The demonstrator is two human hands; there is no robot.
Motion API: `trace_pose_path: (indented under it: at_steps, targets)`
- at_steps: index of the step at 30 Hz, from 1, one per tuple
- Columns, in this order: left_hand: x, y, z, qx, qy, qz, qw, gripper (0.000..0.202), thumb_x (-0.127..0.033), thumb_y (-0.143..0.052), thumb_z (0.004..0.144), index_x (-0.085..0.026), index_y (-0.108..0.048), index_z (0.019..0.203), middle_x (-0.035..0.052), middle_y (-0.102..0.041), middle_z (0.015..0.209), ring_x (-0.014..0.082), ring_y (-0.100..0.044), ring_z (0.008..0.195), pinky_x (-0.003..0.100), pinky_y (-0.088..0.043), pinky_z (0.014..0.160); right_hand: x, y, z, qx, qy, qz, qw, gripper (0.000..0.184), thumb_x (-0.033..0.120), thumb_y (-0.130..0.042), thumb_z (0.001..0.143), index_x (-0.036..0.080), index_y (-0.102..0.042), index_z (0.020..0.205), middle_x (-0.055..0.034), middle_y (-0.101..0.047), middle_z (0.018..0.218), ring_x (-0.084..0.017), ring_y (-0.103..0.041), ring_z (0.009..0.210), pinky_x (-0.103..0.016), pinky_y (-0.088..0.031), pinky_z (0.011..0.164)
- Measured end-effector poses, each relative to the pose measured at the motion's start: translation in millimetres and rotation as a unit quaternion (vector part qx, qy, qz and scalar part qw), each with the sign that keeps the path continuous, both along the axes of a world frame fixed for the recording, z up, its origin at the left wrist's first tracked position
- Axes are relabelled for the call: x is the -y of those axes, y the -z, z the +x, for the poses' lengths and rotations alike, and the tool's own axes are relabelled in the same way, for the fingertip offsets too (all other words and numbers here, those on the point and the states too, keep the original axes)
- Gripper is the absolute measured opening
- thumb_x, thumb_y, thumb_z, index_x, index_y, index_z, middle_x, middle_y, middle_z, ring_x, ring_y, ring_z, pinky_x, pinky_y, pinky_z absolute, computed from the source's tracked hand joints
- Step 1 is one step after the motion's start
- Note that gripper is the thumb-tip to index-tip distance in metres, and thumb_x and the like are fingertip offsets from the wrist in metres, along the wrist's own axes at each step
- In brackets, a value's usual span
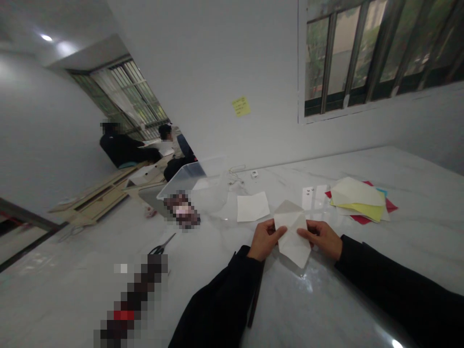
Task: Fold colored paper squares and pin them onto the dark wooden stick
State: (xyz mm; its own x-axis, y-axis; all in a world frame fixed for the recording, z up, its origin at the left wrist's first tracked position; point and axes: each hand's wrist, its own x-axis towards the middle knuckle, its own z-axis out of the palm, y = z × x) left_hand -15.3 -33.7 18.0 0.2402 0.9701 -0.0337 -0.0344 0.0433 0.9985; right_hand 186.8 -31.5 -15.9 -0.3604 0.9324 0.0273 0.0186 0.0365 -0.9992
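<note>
As the left hand (266,239) and the right hand (321,237) both pinch the sides of a folded white paper (292,233) just above the white stone table (427,193), a flat white sheet (253,206) lies nearby and a pile of colored paper (357,199) sits to the right.

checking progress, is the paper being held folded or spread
Folded: the white paper between left hand and right hand shows angled flaps, unlike the flat sheet.

Folded white paper (292,236), diamond-shaped
</note>
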Motion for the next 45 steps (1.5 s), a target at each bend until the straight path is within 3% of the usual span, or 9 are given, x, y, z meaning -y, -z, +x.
trace_pose_path:
  at_steps: [11,14,18,34,45]
  targets:
    - [3.5,-3.1,2.4,0.004,-0.003,-0.012,1.0,0.048,-0.043,-0.079,0.069,-0.008,-0.071,0.101,0.0133,-0.074,0.095,0.02,-0.068,0.075,0.028,-0.052,0.066,-2.9,7.5,2.7,0.013,-0.008,-0.002,1.0,0.047,0.054,-0.064,0.081,0.011,-0.069,0.097,-0.0066,-0.069,0.079,-0.015,-0.058,0.058,-0.027,-0.045,0.05]
    - [3.9,-0.9,2.2,0.004,0.002,-0.014,1.0,0.048,-0.042,-0.078,0.07,-0.007,-0.071,0.103,0.0138,-0.074,0.095,0.0195,-0.067,0.073,0.027,-0.051,0.065,-1.5,6.0,2.6,-0.013,-0.01,-0.012,1.0,0.045,0.052,-0.067,0.08,0.012,-0.07,0.101,-0.0088,-0.072,0.091,-0.022,-0.067,0.076,-0.033,-0.054,0.068]
    - [4.6,2.1,1.0,-0.002,0.012,0.002,1.0,0.047,-0.042,-0.076,0.074,-0.007,-0.07,0.105,0.0149,-0.073,0.098,0.0202,-0.068,0.076,0.028,-0.051,0.068,0.0,3.0,2.7,-0.039,-0.016,-0.028,0.999,0.046,0.049,-0.069,0.08,0.014,-0.07,0.11,-0.0102,-0.073,0.102,-0.028,-0.069,0.091,-0.041,-0.055,0.084]
    - [6.4,3.1,0.7,-0.038,0.026,0.037,0.998,0.044,-0.041,-0.072,0.078,-0.009,-0.069,0.108,0.0152,-0.072,0.103,0.0222,-0.068,0.084,0.033,-0.052,0.076,1.0,-3.9,4.1,0.004,-0.02,-0.019,1.0,0.046,0.052,-0.068,0.079,0.013,-0.074,0.103,-0.0101,-0.075,0.098,-0.03,-0.07,0.09,-0.043,-0.056,0.083]
    - [6.7,7.3,-2.0,-0.137,0.025,0.056,0.989,0.047,-0.049,-0.067,0.079,-0.01,-0.073,0.104,0.0127,-0.073,0.098,0.0229,-0.066,0.083,0.031,-0.052,0.071,-0.4,-0.1,4.2,0.02,-0.021,-0.016,0.999,0.048,0.055,-0.068,0.077,0.014,-0.074,0.102,-0.0098,-0.075,0.098,-0.031,-0.069,0.091,-0.043,-0.056,0.082]
